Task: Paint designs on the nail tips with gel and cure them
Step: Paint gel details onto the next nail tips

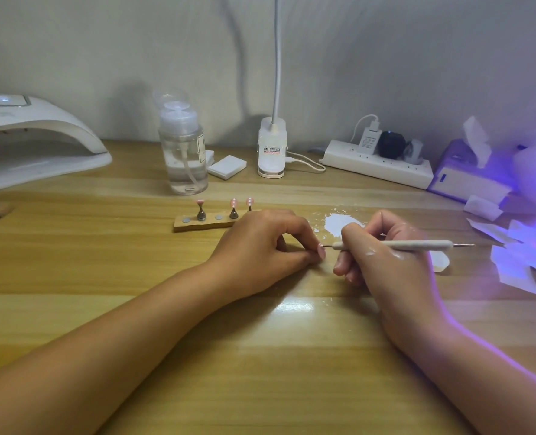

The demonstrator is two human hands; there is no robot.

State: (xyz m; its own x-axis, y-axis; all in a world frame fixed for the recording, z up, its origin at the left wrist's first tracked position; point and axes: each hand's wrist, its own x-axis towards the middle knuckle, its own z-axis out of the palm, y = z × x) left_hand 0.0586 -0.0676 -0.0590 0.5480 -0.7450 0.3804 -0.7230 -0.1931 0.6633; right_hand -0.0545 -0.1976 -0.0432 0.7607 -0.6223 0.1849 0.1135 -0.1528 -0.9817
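Head view: my left hand (260, 246) pinches the small pink nail tip (322, 251), right hand (382, 255) grips the slim white dotting pen (392, 245) — one tremor could smear the gel.

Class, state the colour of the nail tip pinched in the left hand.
Pink. The nail tip shows best in the head view, beside the tool's point.

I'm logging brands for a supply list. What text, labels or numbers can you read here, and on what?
None can be read.
Lamp clip base: red and black label, too blurred.
Pump bottle: side label, edge-on, unreadable.
Charger on power strip: tiny print, illegible.
Curing lamp: faint marking, blurred.
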